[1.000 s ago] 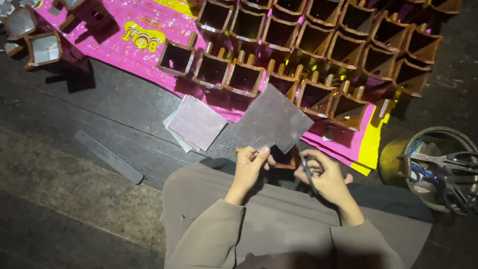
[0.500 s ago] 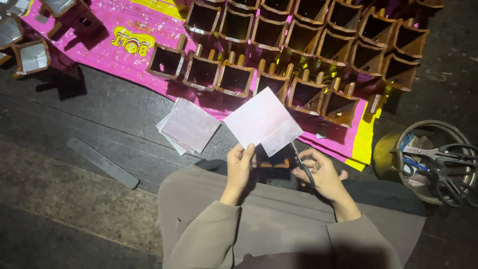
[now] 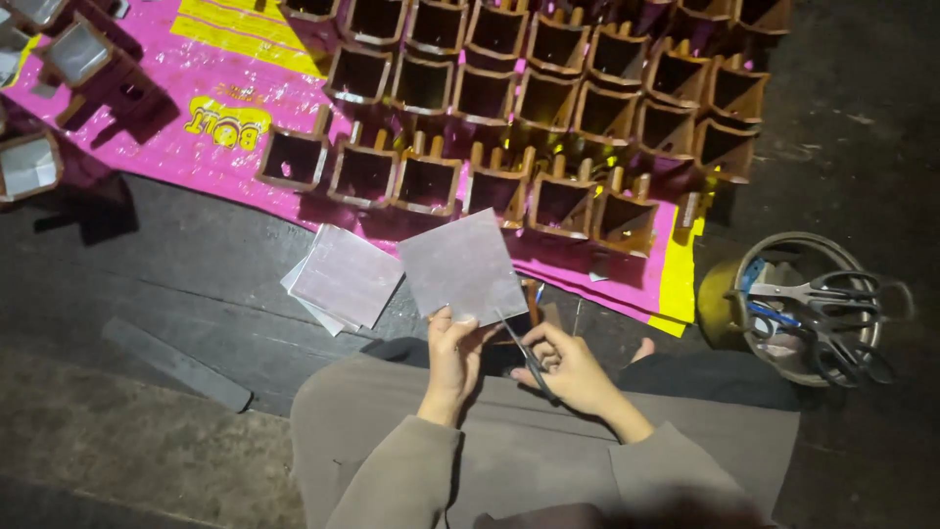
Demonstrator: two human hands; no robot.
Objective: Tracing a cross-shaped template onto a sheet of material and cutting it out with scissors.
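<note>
Sheet: thin grey-silver square, held up over floor in front of your knees, tilted; lower edge pinched by your L hand, near the scissor blades.
L hand: fingers closed narrow on sheet's bottom edge, thumb on top.
R hand: wrapped round scissors, blades pointing up-left toward sheet's lower right edge; can't tell if blades are touching it or how far apart they stand.
Stack: more of the same sheets lying on dark floor just left of the held one, a few layers, slightly fanned.
Boxes: rows of small open-top brown square boxes w/ corner posts, on pink-and-yellow woven mat; insides look dark, contents not visible.
Lined boxes: top left, a few boxes w/ silver-grey faces showing, apart from main rows.
Bowl: round metal bowl on floor to your right, well apart from hands; holds several pairs of scissors w/ dark handles, plus a blue item.
Strip: flat dark strip on floor, left of your knee.
</note>
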